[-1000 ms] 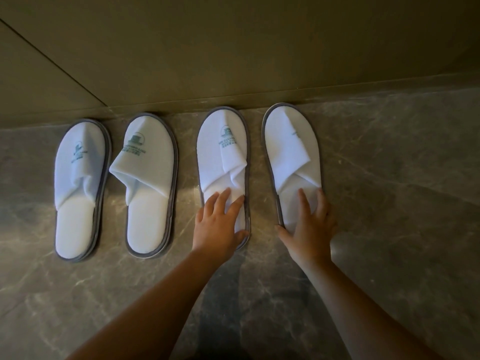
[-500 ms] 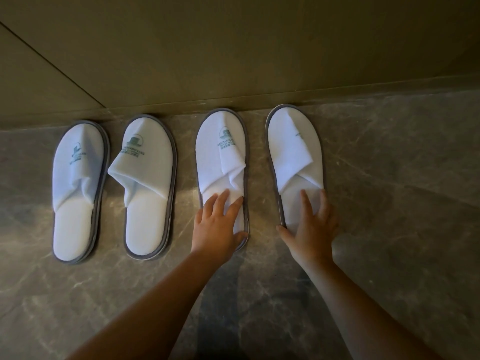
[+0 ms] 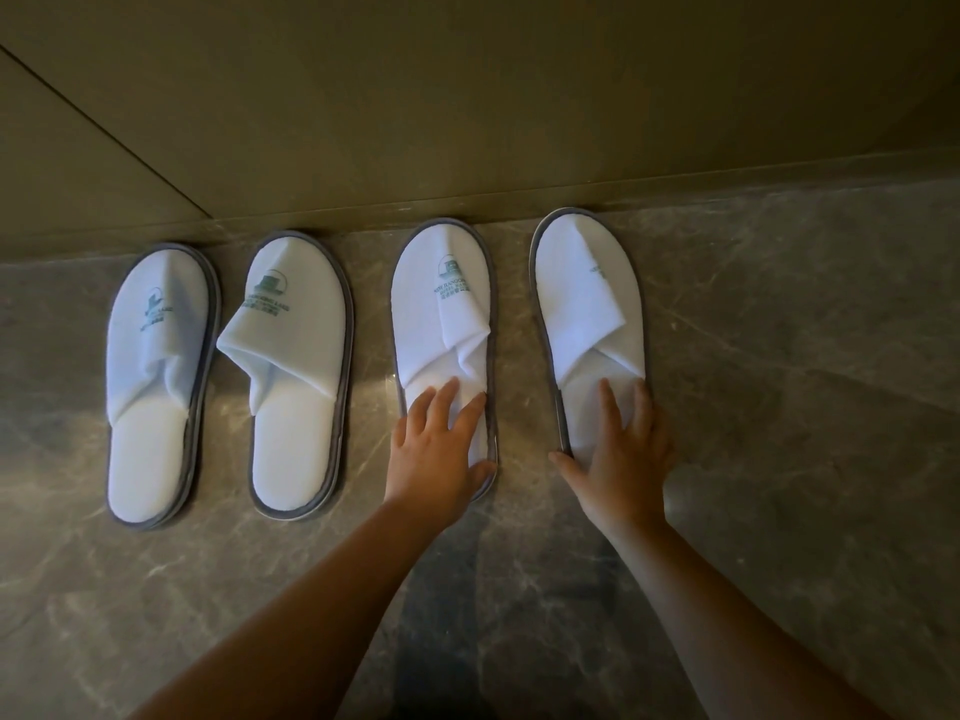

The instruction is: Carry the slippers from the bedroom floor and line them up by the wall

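Several white terry slippers with grey soles lie side by side on the floor, toes against the wall (image 3: 467,96). The far-left slipper (image 3: 150,387) and the second slipper (image 3: 296,387) lie untouched. My left hand (image 3: 436,454) rests flat, fingers spread, on the heel of the third slipper (image 3: 441,304), with the thumb at its right edge. My right hand (image 3: 623,459) lies flat on the heel of the right-most slipper (image 3: 587,293), fingers spread. Neither hand closes around a slipper.
The grey marble floor (image 3: 779,407) stretches to the right of the row and towards me. A low skirting strip (image 3: 727,184) runs along the foot of the wall. A seam in the wall panel runs diagonally at the upper left.
Both hands stay flat on the same two slippers. The right-most slipper has shifted very slightly to the right; the rest of the row is unchanged.
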Action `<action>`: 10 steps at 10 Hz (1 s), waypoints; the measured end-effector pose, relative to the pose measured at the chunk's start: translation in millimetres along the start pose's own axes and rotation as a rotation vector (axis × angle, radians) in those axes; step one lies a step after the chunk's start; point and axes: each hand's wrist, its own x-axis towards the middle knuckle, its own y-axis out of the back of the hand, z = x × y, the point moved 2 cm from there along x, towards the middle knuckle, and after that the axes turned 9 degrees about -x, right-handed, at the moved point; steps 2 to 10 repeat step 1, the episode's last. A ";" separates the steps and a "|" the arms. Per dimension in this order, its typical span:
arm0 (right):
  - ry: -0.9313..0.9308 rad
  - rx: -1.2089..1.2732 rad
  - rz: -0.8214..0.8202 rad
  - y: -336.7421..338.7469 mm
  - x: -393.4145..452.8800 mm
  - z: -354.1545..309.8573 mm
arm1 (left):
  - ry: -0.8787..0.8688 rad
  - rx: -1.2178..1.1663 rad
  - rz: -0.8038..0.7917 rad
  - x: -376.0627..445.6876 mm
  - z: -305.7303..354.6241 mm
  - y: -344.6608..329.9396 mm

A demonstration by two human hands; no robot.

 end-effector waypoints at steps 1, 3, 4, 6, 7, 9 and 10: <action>0.070 0.020 0.039 13.7 -2.7 -3.1 | -0.032 -0.006 0.006 0.0 8.5 10.5; 0.070 0.020 0.039 13.7 -2.7 -3.1 | -0.032 -0.006 0.006 0.0 8.5 10.5; 0.070 0.020 0.039 13.7 -2.7 -3.1 | -0.032 -0.006 0.006 0.0 8.5 10.5; 0.070 0.020 0.039 13.7 -2.7 -3.1 | -0.032 -0.006 0.006 0.0 8.5 10.5; 0.070 0.020 0.039 13.7 -2.7 -3.1 | -0.032 -0.006 0.006 0.0 8.5 10.5; 0.070 0.020 0.039 13.7 -2.7 -3.1 | -0.032 -0.006 0.006 0.0 8.5 10.5; 0.070 0.020 0.039 13.7 -2.7 -3.1 | -0.032 -0.006 0.006 0.0 8.5 10.5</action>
